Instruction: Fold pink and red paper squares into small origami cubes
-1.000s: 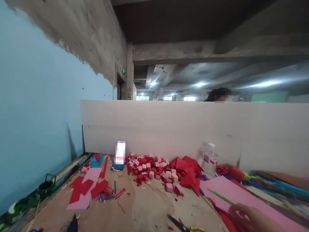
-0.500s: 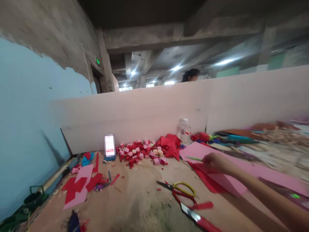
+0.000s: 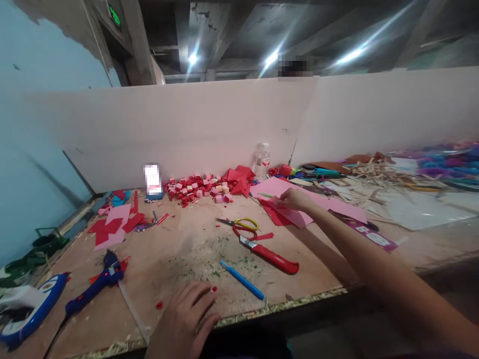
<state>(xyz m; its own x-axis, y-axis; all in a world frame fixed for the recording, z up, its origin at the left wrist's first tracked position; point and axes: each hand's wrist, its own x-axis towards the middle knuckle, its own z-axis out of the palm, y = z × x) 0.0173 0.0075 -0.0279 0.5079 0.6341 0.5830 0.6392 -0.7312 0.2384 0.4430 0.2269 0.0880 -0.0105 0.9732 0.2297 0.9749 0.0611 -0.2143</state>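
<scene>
My left hand (image 3: 187, 314) rests at the front of the table, fingers apart and slightly bent. A small red bit (image 3: 214, 289) shows at one fingertip; I cannot tell whether it is stuck there. My right hand (image 3: 295, 200) reaches out over a pink paper sheet (image 3: 337, 204), its fingers bent together and pointing down at the paper. What they pinch, if anything, is hidden. Just left of the fingertips lies a thin green stick (image 3: 265, 195). Red paper (image 3: 275, 213) sticks out under the pink sheet. Nearer lie scissors (image 3: 239, 227), a red-handled knife (image 3: 275, 255) and a blue pen (image 3: 242, 280).
A heap of small red and pink cubes (image 3: 198, 188) lies by the white partition (image 3: 179, 129), near a plastic bottle (image 3: 262, 162) and a phone (image 3: 152, 180). On the left are a blue glue gun (image 3: 93, 285), its cord, and paper scraps (image 3: 112, 227). Straw-coloured strips (image 3: 370, 169) lie right.
The view has tilted down, bringing my left hand, the glue gun and the blue pen into sight. My right hand stays over the pink paper near the green stick.
</scene>
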